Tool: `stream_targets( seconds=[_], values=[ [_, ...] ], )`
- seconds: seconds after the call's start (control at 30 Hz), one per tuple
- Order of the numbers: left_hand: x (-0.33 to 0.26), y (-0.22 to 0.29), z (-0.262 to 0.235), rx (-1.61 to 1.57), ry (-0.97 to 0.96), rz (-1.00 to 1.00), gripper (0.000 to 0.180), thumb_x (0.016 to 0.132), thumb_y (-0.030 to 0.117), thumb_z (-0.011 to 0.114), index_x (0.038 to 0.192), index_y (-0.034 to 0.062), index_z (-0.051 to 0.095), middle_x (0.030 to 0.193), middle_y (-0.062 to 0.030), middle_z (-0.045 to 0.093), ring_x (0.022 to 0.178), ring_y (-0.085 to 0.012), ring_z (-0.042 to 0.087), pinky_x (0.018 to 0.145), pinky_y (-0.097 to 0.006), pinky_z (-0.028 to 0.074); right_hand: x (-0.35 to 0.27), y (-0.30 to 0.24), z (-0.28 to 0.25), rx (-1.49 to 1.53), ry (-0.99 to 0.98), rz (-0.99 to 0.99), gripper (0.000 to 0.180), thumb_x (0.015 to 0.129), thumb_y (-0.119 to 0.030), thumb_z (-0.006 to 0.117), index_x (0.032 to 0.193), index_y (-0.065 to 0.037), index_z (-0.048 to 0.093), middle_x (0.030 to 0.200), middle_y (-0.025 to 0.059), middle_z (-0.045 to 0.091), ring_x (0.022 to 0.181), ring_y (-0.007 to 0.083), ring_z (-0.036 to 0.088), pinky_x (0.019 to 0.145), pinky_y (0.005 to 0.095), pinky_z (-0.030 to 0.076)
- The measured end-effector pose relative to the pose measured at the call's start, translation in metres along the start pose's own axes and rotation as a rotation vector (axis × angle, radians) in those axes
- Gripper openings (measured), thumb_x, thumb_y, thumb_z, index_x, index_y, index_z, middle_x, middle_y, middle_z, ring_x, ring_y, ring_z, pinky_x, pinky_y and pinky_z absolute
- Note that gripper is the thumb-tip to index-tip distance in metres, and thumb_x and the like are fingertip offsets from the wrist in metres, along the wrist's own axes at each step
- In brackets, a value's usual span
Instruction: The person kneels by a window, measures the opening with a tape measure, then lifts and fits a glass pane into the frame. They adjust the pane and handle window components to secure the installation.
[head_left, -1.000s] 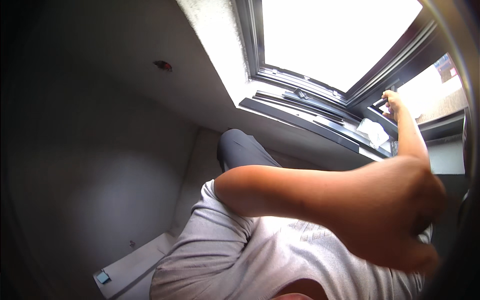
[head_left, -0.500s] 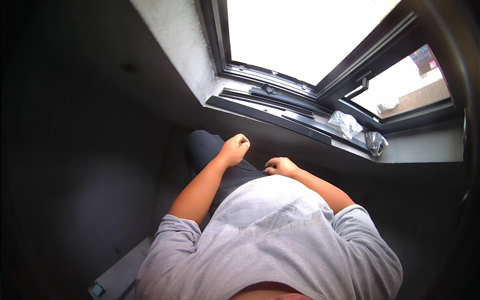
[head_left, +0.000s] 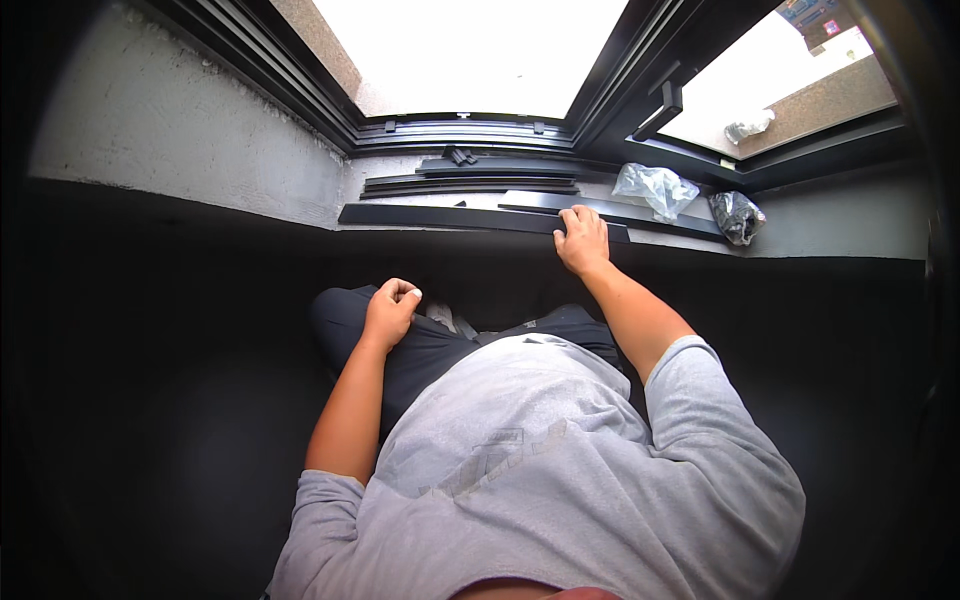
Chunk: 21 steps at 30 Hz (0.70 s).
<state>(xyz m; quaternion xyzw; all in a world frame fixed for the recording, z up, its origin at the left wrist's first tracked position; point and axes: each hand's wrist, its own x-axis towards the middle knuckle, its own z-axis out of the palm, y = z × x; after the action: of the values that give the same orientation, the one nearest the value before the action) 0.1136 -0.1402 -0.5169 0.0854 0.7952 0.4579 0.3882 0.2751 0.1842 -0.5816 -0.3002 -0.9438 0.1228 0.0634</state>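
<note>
My right hand (head_left: 583, 240) reaches over the front edge of the sill. It lies across the long dark flat strip (head_left: 450, 218), its fingers slightly apart and their tips near a second dark strip (head_left: 640, 212) behind. No grip on either strip is visible. Over my left thigh hangs my left hand (head_left: 390, 315), its fingers curled in and thumb against the forefinger. Whatever it may hold is too small to make out. Narrow dark profiles (head_left: 470, 186) lie farther back on the sill, with a small black piece (head_left: 460, 156) on them.
A clear crumpled plastic bag (head_left: 655, 190) and a bag with dark contents (head_left: 738, 217) sit at the sill's right end. Behind stands a dark window frame (head_left: 460, 135); a handle (head_left: 660, 108) is on the right-hand sash. A rough grey wall (head_left: 200, 140) borders the left.
My right hand has gone from my lap up to the strip on the sill. My left hand has stayed low over my leg, still curled. The view has turned toward the window.
</note>
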Motion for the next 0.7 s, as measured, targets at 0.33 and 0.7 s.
stream_targets(
  seconds=[0.33,0.7],
  values=[
    [-0.002,0.007,0.016,0.466,-0.014,0.073,0.019,0.084,0.02,0.064,0.087,0.0005,0.062,0.072,-0.0095,0.063,0.067,-0.0194,0.061,0.065,-0.032,0.049,0.032,0.018,0.019,-0.198,-0.077,0.096,0.025,0.083,-0.025,0.061,0.104,-0.012,0.06,0.109,0.0062,0.058,0.107,0.0245,0.053,0.09,0.0406,0.041],
    [0.082,0.001,0.05,0.206,0.032,0.157,0.015,0.086,0.016,0.062,0.088,0.001,0.061,0.07,-0.0046,0.061,0.059,-0.011,0.057,0.055,-0.027,0.047,0.01,0.01,0.022,-0.015,-0.078,0.008,0.033,0.078,-0.021,0.07,0.108,-0.012,0.06,0.118,0.0087,0.054,0.115,0.0273,0.049,0.095,0.0412,0.042]
  ],
)
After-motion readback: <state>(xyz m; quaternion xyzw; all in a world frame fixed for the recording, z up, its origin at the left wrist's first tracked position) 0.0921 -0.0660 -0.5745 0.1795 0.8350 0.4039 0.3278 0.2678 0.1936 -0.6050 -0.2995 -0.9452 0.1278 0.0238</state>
